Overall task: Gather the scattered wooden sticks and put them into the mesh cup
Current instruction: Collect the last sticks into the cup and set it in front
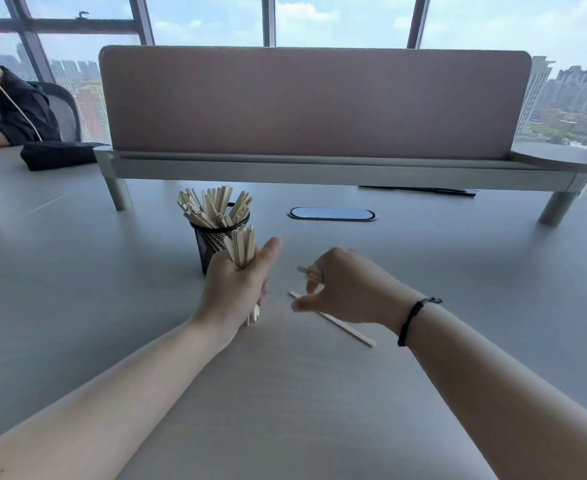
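A black mesh cup [209, 242] stands on the grey table [320, 393], holding several pale wooden sticks [212, 207] that fan out above its rim. Just in front of the cup, my left hand [238, 289] grips an upright bundle of sticks [242, 247], its thumb raised. To the right, my right hand [344, 289] hovers low over the table and pinches a few sticks [309, 271] between its curled fingers. One loose stick [349, 329] lies flat on the table, partly hidden under my right hand.
A raised shelf with a pink divider panel [316, 102] crosses the back of the table. A grommet cover [332, 214] sits under it. A black pouch [58, 154] and a seated person [11, 109] are at the far left.
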